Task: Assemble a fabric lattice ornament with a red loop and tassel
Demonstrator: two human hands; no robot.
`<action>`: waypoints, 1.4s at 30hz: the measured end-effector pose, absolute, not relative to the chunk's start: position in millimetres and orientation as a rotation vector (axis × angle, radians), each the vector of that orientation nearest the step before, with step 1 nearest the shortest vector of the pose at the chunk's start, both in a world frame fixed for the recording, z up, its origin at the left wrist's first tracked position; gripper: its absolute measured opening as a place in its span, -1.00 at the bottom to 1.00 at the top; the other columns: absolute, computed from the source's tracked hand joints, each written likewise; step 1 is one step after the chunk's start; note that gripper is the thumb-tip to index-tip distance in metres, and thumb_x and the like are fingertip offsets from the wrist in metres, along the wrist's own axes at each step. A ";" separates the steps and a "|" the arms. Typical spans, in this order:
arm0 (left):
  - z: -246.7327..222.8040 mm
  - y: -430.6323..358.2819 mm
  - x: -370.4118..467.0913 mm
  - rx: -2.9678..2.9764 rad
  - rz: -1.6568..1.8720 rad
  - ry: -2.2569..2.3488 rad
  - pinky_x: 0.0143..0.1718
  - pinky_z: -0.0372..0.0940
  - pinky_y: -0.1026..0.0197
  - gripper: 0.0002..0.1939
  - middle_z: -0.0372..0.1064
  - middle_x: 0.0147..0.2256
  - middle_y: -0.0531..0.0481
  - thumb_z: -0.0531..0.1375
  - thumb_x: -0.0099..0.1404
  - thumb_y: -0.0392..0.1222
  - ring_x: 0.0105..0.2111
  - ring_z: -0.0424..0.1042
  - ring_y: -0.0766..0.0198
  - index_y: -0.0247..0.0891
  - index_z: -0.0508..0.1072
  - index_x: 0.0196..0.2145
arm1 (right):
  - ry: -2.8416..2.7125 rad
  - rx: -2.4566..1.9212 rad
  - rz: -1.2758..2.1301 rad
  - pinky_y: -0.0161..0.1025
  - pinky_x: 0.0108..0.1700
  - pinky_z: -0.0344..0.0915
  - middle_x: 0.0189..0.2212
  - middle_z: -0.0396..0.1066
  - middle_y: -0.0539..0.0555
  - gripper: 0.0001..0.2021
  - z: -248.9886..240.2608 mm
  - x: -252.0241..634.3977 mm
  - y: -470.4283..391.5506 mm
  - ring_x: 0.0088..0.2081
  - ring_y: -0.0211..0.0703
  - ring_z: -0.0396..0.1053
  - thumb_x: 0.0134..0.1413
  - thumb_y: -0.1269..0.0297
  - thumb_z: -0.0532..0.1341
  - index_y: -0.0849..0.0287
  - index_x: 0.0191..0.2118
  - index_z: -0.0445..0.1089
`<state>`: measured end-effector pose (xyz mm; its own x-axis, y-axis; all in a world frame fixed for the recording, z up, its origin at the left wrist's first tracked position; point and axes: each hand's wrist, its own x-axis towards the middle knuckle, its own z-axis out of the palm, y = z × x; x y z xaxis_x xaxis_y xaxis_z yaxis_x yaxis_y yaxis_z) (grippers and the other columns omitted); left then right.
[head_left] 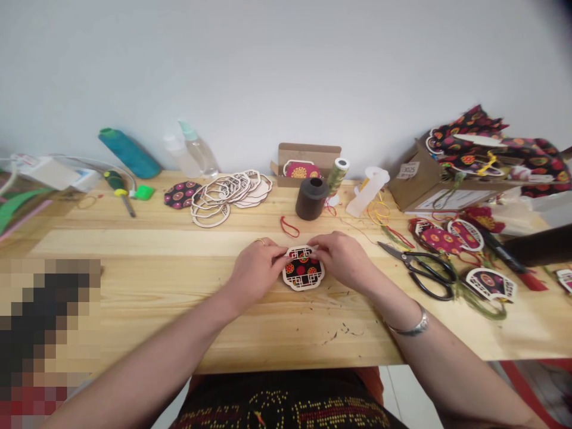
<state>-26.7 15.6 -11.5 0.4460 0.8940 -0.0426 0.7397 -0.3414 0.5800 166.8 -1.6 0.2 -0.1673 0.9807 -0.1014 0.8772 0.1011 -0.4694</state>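
Observation:
A scalloped ornament [304, 270] with a pale wooden lattice frame over black patterned fabric lies at the middle of the wooden table [161, 333]. My left hand [259, 268] pinches its upper left edge between thumb and fingers. On the upper right edge, my right hand [337, 257] grips it in the same way, thumb on the front. Parts of the upper rim are hidden under the fingertips. Just beyond the hands lies a red cord loop [289, 227]. Dark thread scraps [342, 333] are scattered on the wood nearer to me.
Black-handled scissors [429, 271] lie right of my right hand, near finished ornaments [489, 284]. Behind stand a black cup-like holder [311, 199], a thread spool [338, 173] and a cardboard box [420, 179] heaped with fabric. Wooden frames [230, 193] are piled at the back left.

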 end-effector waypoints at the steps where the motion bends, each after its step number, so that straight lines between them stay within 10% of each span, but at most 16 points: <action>1: -11.9 15.6 -27.0 2.177 0.383 1.365 -0.22 0.25 0.15 -0.79 0.47 -0.31 -0.03 0.15 0.28 -0.16 -0.29 0.41 0.19 -0.16 0.58 -0.23 | -2.166 -1.861 0.617 -0.23 -0.23 0.18 -0.34 0.53 0.09 -0.78 0.5 166.5 -1.8 -0.24 -0.10 0.35 0.11 0.37 0.16 0.08 -0.19 0.52; 24: -4.3 20.5 -26.6 2.179 0.368 1.401 -0.20 0.28 0.12 -0.77 0.50 -0.32 -0.07 0.16 0.24 -0.08 -0.28 0.42 0.12 -0.21 0.57 -0.30 | -2.179 -1.829 0.750 -0.18 -0.13 0.26 -0.14 0.52 0.18 -0.70 11.7 173.6 1.9 -0.11 -0.01 0.44 0.23 0.20 0.05 0.16 -0.14 0.49; 42: -14.4 3.5 -43.5 2.447 0.380 0.988 0.16 -0.01 -0.13 0.00 0.06 0.25 -0.22 0.32 0.05 0.10 0.17 0.06 -0.10 -0.20 -0.08 0.31 | -2.209 -1.339 0.646 0.20 0.11 0.16 0.11 0.27 0.18 -0.16 -13.7 190.1 -32.6 0.09 0.14 0.10 -0.10 0.21 0.37 0.00 0.30 0.01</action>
